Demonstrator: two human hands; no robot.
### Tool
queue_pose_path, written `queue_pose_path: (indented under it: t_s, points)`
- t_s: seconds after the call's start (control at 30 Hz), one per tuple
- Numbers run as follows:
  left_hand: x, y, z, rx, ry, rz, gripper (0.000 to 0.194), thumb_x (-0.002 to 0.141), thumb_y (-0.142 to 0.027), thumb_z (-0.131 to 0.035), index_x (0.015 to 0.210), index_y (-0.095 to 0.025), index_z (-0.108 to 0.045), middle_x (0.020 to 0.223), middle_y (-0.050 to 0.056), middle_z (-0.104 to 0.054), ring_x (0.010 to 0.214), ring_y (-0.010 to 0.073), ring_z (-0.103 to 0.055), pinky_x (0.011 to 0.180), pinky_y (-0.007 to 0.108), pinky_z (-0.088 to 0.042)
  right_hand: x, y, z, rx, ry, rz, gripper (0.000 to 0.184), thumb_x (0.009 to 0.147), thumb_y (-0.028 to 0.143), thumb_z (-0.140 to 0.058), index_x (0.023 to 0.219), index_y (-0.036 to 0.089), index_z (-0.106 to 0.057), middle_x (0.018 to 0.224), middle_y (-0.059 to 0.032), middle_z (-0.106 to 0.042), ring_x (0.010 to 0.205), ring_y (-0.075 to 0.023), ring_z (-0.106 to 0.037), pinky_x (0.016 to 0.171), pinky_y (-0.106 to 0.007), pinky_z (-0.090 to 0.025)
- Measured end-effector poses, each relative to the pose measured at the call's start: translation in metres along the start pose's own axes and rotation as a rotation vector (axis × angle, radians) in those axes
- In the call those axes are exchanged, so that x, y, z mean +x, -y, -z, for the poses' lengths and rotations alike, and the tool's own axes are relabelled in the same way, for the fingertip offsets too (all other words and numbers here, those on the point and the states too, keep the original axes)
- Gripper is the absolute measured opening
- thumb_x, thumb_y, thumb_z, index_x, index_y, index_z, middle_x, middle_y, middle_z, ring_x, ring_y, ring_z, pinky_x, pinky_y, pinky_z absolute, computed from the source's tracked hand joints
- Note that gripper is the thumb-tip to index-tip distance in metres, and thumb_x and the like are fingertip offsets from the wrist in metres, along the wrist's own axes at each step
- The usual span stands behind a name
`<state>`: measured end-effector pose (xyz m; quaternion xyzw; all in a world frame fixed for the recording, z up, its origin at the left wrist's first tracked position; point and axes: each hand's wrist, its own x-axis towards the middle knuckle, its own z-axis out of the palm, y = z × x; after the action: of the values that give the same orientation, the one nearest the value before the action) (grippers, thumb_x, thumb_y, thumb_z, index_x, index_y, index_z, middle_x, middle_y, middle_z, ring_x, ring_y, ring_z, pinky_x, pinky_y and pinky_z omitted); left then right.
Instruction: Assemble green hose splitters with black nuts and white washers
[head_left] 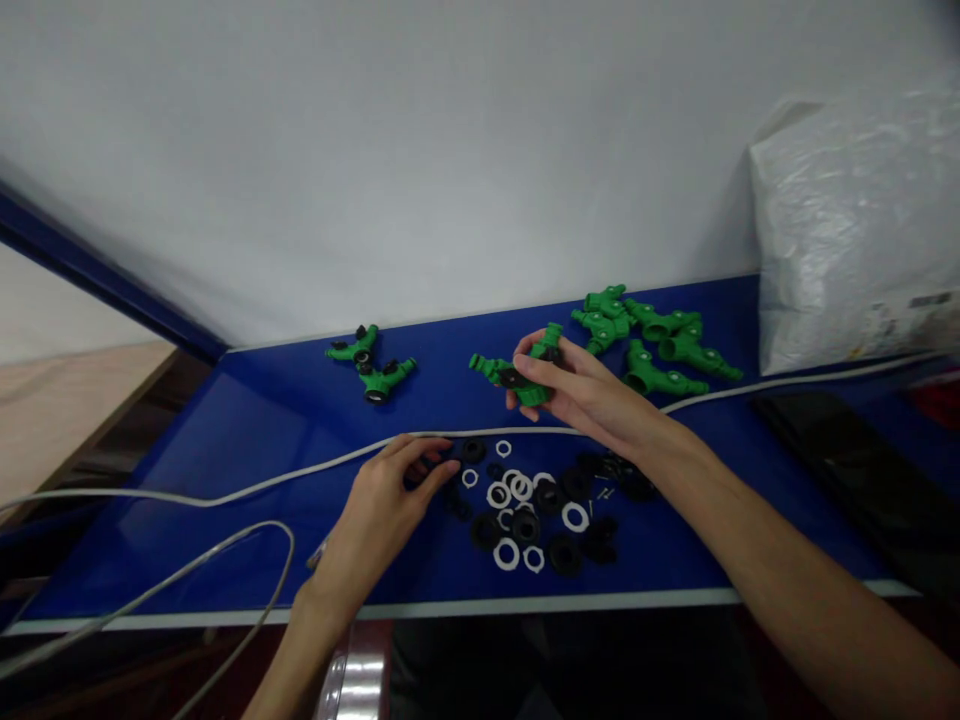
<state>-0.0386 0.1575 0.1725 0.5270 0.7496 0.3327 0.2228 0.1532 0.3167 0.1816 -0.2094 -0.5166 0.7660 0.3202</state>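
My right hand (566,385) is closed round a green Y-shaped hose splitter (534,394) with black valve levers, held above the table. My left hand (390,495) is low over the blue tabletop, its thumb and forefinger apart beside a black ring (473,451) and small black parts (456,502). I see nothing plainly held there, though the curled fingers partly hide the space between them. To the right of that hand lie white notched rings (506,554) mixed with black rings (564,555), and small metal pins (604,493).
Two green splitters with black levers (386,380) lie at the back left. Several green splitter bodies (664,378) are piled at the back right, near a white plastic bag (855,230). A pale cable (300,470) crosses the blue table (255,420). A dark flat object (832,450) lies right.
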Motion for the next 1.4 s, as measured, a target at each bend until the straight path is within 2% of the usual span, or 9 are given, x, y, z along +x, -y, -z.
queue_pose_path:
  t_s: [0.2, 0.37, 0.43, 0.57, 0.73, 0.9, 1.13, 1.23, 1.4]
  points:
    - [0.002, 0.006, -0.011, 0.018, 0.027, 0.002, 0.014, 0.083, -0.038, -0.077, 0.088, -0.025, -0.077, 0.087, 0.003, -0.073, 0.078, 0.0218, -0.065, 0.074, 0.031, -0.048, -0.003, -0.001, 0.001, -0.094, 0.038, -0.036, 0.042, 0.082, 0.048, -0.081, 0.107, 0.025, -0.056, 0.092, 0.0010, -0.063, 0.077, -0.0154, -0.066, 0.057, -0.026, -0.045]
    - [0.007, 0.001, 0.002, -0.106, 0.050, 0.097, 0.024, 0.083, -0.046, -0.076, 0.085, -0.022, -0.076, 0.081, 0.002, -0.075, 0.074, 0.0206, -0.067, 0.072, 0.029, -0.048, -0.002, -0.002, 0.001, -0.148, 0.050, -0.067, 0.046, 0.086, 0.056, -0.075, 0.116, 0.027, -0.055, 0.097, 0.0002, -0.062, 0.080, -0.0148, -0.065, 0.058, -0.025, -0.045]
    - [0.014, -0.010, 0.008, -0.171, -0.012, 0.084, 0.029, 0.081, -0.050, -0.077, 0.087, -0.021, -0.077, 0.084, 0.003, -0.076, 0.078, 0.0211, -0.069, 0.073, 0.029, -0.049, -0.002, -0.003, 0.001, -0.178, 0.044, -0.071, 0.047, 0.088, 0.060, -0.070, 0.119, 0.028, -0.054, 0.100, -0.0005, -0.062, 0.080, -0.0141, -0.064, 0.059, -0.025, -0.045]
    - [0.047, -0.047, 0.007, -0.265, -0.089, -0.060, 0.029, 0.081, -0.048, -0.078, 0.088, -0.021, -0.078, 0.090, 0.004, -0.078, 0.087, 0.0210, -0.070, 0.081, 0.029, -0.052, -0.002, -0.004, 0.002, -0.312, 0.027, -0.088, 0.047, 0.091, 0.064, -0.064, 0.122, 0.030, -0.052, 0.109, -0.0019, -0.062, 0.085, -0.0149, -0.064, 0.064, -0.026, -0.048]
    - [0.100, -0.077, -0.012, -0.327, 0.049, -0.232, 0.027, 0.087, -0.044, -0.073, 0.094, -0.018, -0.077, 0.087, 0.003, -0.076, 0.082, 0.0174, -0.068, 0.078, 0.028, -0.050, -0.001, -0.002, 0.005, -0.352, 0.039, -0.060, 0.040, 0.093, 0.060, -0.064, 0.118, 0.029, -0.056, 0.102, -0.0008, -0.057, 0.091, -0.0159, -0.059, 0.070, -0.027, -0.051]
    - [0.118, -0.066, -0.026, -0.445, 0.130, -0.247, 0.028, 0.086, -0.044, -0.075, 0.092, -0.017, -0.074, 0.087, 0.001, -0.073, 0.082, 0.0148, -0.065, 0.076, 0.025, -0.048, 0.002, -0.005, 0.009, -0.363, 0.021, 0.018, 0.039, 0.093, 0.058, -0.065, 0.118, 0.028, -0.061, 0.086, 0.0015, -0.050, 0.073, -0.0139, -0.049, 0.062, -0.028, -0.047]
    - [0.113, -0.050, -0.033, -0.617, 0.120, -0.186, 0.030, 0.084, -0.044, -0.078, 0.097, -0.017, -0.074, 0.083, 0.000, -0.069, 0.073, 0.0122, -0.059, 0.070, 0.024, -0.046, 0.000, -0.006, 0.005, -0.369, 0.042, 0.045, 0.036, 0.098, 0.054, -0.059, 0.124, 0.030, -0.061, 0.090, 0.0008, -0.053, 0.077, -0.0154, -0.052, 0.064, -0.029, -0.048]
    - [0.111, -0.052, -0.032, -0.613, 0.153, -0.156, 0.033, 0.087, -0.044, -0.074, 0.106, -0.017, -0.078, 0.087, 0.002, -0.071, 0.072, 0.0124, -0.057, 0.068, 0.024, -0.045, -0.002, -0.002, 0.002, -0.362, -0.002, 0.015, 0.033, 0.098, 0.056, -0.058, 0.117, 0.029, -0.064, 0.091, 0.0008, -0.055, 0.083, -0.0152, -0.053, 0.069, -0.027, -0.046]
    - [0.110, -0.052, -0.032, -0.652, 0.205, -0.173, 0.031, 0.088, -0.044, -0.074, 0.098, -0.016, -0.081, 0.074, 0.000, -0.065, 0.065, 0.0103, -0.049, 0.063, 0.024, -0.039, -0.002, -0.006, 0.001, -0.319, -0.115, -0.027, 0.039, 0.098, 0.063, -0.054, 0.094, 0.025, -0.064, 0.087, 0.0019, -0.053, 0.077, -0.0136, -0.050, 0.065, -0.026, -0.042]
